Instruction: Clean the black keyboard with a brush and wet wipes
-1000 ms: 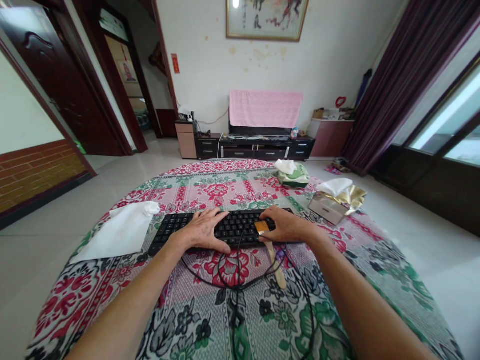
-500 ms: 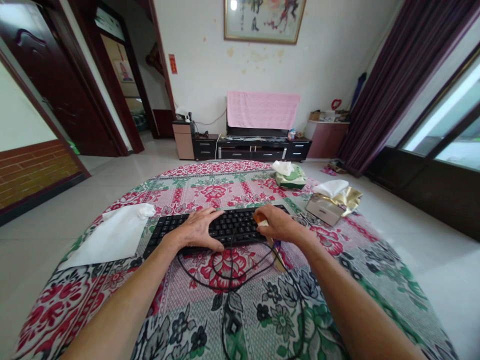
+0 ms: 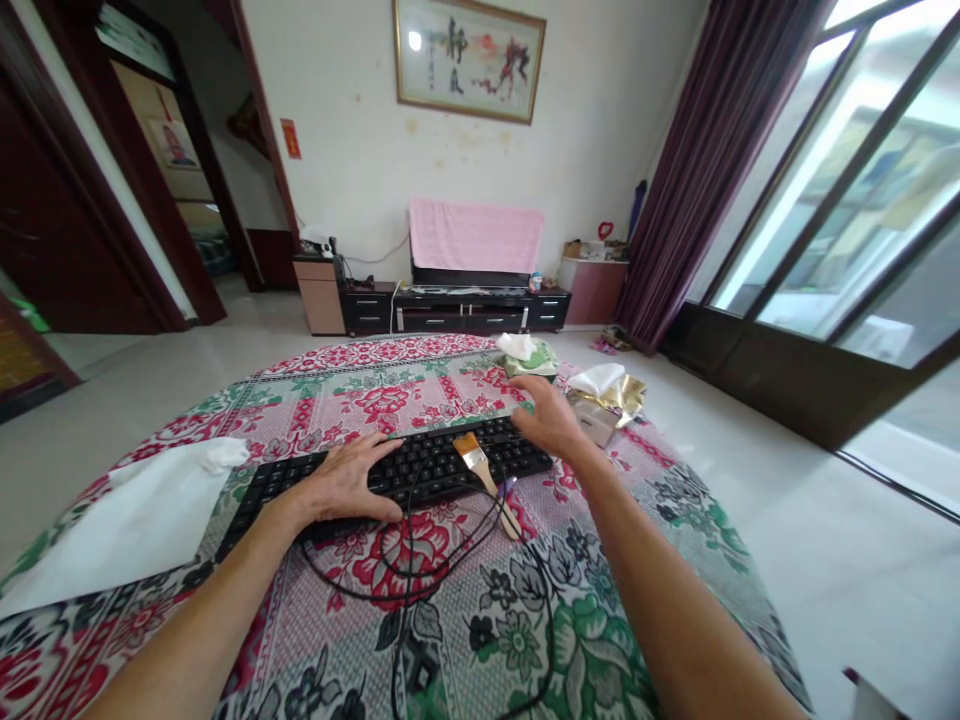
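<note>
A black keyboard (image 3: 435,462) lies slantwise on the patterned tablecloth, its black cable looped in front. Across its left part rests my left hand (image 3: 341,482), fingers and thumb spread over the keys. A paintbrush (image 3: 487,475) with a wooden handle and brown bristles lies on the keyboard, bristles on the keys and handle over the near edge. Just beyond the right end of the keyboard, my right hand (image 3: 551,415) is open and holds nothing, close to the tissue packs. Something small and purple by the brush handle is partly hidden.
A white cloth or paper (image 3: 142,510) lies at the left of the tablecloth (image 3: 450,640). A green tissue pack (image 3: 536,360) and a gold-and-grey tissue box (image 3: 596,415) stand at the right. Past the table are a low cabinet (image 3: 450,312) and a glass door.
My right hand has let go of the paintbrush, which now lies on the keyboard, and has moved away toward the tissue packs. My left hand stays on the keyboard. The view has turned right.
</note>
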`<state>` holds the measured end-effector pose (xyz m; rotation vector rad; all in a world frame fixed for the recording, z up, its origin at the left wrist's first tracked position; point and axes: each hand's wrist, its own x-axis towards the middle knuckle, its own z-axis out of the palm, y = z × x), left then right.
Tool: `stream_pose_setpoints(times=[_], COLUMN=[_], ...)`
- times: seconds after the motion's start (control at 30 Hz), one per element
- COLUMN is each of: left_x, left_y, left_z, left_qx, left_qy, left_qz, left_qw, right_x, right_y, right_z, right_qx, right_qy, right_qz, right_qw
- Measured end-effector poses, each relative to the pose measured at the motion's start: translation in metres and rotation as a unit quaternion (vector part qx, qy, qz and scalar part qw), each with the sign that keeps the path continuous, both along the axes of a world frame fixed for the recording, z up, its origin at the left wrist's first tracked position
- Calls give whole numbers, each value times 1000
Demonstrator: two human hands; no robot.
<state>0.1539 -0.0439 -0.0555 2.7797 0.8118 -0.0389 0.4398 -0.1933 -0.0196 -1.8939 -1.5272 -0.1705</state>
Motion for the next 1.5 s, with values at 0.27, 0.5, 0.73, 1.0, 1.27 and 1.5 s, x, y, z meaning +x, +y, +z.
stream_pose_setpoints(times=[0.27, 0.5, 0.73, 1.0, 1.27, 1.5], left_x=[7, 10, 9, 10, 9, 13], left_y=[7, 9, 8, 1, -4, -14], left_z=[1, -1, 0, 7, 8, 7], left_qx=[-13, -21, -26, -26, -28, -22], left_qy=[-7, -6, 0, 16, 28, 7], left_qz=[-27, -25, -20, -14, -16, -51], left_qw=[1000, 999, 999, 999, 999, 998], right_x=[64, 91, 136, 129, 21, 9], right_y=[-28, -24, -6, -1, 10, 19], right_z=[-27, -61, -63, -41, -20, -31], right_qx=[-58, -108, -126, -119, -162, -166], right_qy=[28, -25, -98, -125, -45, -73], right_qz=[-354, -295, -193, -198, 153, 168], right_qw=[933, 949, 968, 965, 974, 969])
